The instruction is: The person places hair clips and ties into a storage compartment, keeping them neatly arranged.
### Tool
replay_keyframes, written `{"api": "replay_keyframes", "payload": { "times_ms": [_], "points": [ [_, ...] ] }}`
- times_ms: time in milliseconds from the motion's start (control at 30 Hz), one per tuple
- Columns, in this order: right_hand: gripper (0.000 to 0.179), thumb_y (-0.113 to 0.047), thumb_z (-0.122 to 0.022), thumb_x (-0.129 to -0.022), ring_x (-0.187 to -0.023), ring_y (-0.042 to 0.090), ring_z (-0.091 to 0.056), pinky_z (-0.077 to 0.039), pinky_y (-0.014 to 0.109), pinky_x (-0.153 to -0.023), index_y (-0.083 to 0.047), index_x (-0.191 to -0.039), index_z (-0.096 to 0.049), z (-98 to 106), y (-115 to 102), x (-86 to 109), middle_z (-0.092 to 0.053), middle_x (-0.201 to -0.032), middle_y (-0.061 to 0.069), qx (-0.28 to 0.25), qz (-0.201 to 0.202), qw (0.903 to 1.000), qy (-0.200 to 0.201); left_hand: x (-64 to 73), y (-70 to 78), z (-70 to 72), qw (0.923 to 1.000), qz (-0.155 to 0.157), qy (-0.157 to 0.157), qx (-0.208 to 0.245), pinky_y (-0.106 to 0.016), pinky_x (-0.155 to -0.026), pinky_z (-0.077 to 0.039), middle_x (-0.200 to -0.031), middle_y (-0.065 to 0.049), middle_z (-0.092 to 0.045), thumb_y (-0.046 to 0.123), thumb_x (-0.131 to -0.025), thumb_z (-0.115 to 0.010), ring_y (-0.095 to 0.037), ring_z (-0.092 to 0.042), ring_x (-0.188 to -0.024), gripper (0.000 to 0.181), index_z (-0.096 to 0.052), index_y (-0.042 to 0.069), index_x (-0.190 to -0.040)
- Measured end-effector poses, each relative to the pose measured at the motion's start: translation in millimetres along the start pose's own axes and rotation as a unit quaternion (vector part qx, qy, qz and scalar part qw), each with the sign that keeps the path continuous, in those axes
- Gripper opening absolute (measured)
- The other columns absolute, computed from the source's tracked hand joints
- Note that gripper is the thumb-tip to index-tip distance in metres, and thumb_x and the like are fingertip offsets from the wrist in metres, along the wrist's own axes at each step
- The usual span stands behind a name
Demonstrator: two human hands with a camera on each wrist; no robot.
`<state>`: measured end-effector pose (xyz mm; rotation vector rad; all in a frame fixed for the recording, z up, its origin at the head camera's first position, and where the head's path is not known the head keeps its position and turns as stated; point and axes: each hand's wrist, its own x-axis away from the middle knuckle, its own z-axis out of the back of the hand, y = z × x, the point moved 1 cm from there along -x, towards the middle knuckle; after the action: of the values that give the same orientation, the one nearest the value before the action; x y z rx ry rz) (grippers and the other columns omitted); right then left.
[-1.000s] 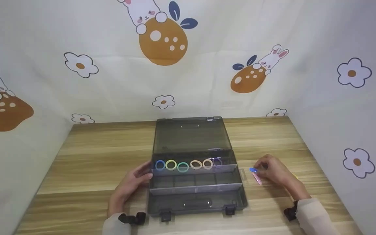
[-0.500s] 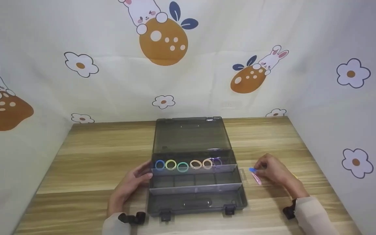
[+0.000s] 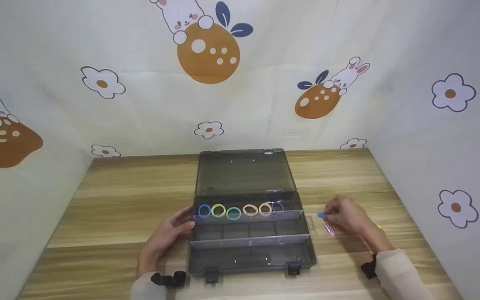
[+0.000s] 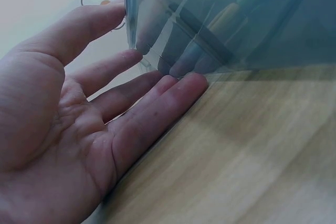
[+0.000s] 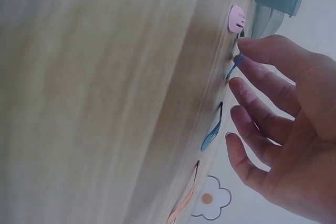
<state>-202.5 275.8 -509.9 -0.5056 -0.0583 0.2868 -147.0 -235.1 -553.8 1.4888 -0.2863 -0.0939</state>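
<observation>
A dark translucent plastic box (image 3: 244,173) lies with its lid folded back on the table. My left hand (image 3: 163,235) rests against the box's left side, fingers fairly straight and thumb on the wall, as the left wrist view also shows. Right of the box, my right hand (image 3: 350,216) pinches a small blue hair clip (image 5: 234,66) between thumb and index finger, just above the tabletop. A pink hair clip (image 3: 328,228) lies beside those fingertips. In the right wrist view, another blue hair clip (image 5: 211,135) and an orange one (image 5: 184,203) lie under the hand.
Several coloured hair ties (image 3: 233,213) line the box's back compartment. Thin dividers split the middle row. Two latches (image 3: 293,268) stick out at the front edge. Something yellow (image 3: 377,225) shows behind the right wrist. A patterned curtain (image 3: 261,104) encloses the wooden table (image 3: 131,200).
The blue hair clip has turned slightly in my right fingers and shows less of itself, with the hand shifting a touch upward. My left hand and the box stay where they were.
</observation>
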Motion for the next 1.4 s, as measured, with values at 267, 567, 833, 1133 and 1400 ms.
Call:
{"api": "replay_keyframes", "payload": {
  "times_ms": [267, 567, 833, 1133, 1400],
  "points": [
    [0.008, -0.021, -0.079, -0.086, -0.104, 0.033, -0.068, -0.054, 0.052, -0.090, -0.014, -0.088, -0.077, 5, -7, -3.0, -0.071, -0.107, 0.009, -0.045, -0.013, 0.9988, 0.014, 0.6, -0.5, -0.3, 0.9999, 0.001, 0.003, 0.014, -0.025, -0.099, -0.051, -0.157, -0.024, -0.039, 0.013, -0.097, -0.064, -0.038, -0.039, -0.145, 0.067, -0.033, 0.001, -0.154],
    [0.006, -0.019, -0.079, -0.086, -0.108, 0.037, -0.065, -0.053, 0.055, -0.094, -0.014, -0.088, -0.078, 10, -28, -3.5, -0.073, -0.104, 0.009, -0.063, 0.017, 0.9961, 0.060, 0.4, -0.2, -0.3, 0.9999, 0.009, 0.009, 0.008, -0.024, -0.099, -0.051, -0.157, -0.023, -0.041, 0.014, -0.096, -0.066, -0.037, -0.041, -0.144, 0.067, -0.035, 0.002, -0.154],
    [0.006, -0.015, -0.080, -0.084, -0.103, 0.031, -0.065, -0.055, 0.052, -0.090, -0.013, -0.089, -0.078, 16, -48, -2.4, -0.073, -0.100, 0.006, -0.064, 0.046, 0.9936, 0.080, 0.3, -0.5, 0.0, 0.9999, 0.004, 0.004, 0.011, -0.024, -0.098, -0.051, -0.156, -0.024, -0.041, 0.015, -0.096, -0.066, -0.038, -0.041, -0.143, 0.068, -0.034, 0.001, -0.154],
    [0.008, -0.014, -0.083, -0.081, -0.100, 0.024, -0.064, -0.054, 0.044, -0.085, -0.016, -0.088, -0.081, 19, -67, 1.3, -0.075, -0.101, 0.001, -0.048, 0.084, 0.9891, 0.111, -1.0, -0.5, 0.8, 0.9999, 0.006, 0.009, -0.004, -0.016, -0.101, -0.046, -0.157, -0.023, -0.040, 0.018, -0.096, -0.067, -0.037, -0.037, -0.146, 0.070, -0.033, 0.000, -0.154],
    [0.010, -0.011, -0.083, -0.080, -0.099, 0.023, -0.064, -0.053, 0.041, -0.088, -0.016, -0.088, -0.080, 17, -75, 3.3, -0.076, -0.099, -0.001, -0.059, 0.110, 0.9850, 0.120, 0.5, 1.6, 0.1, 0.9999, 0.002, 0.004, -0.013, -0.022, -0.105, -0.047, -0.157, -0.026, -0.039, 0.017, -0.096, -0.066, -0.039, -0.037, -0.146, 0.070, -0.031, -0.002, -0.154]
  ]
}}
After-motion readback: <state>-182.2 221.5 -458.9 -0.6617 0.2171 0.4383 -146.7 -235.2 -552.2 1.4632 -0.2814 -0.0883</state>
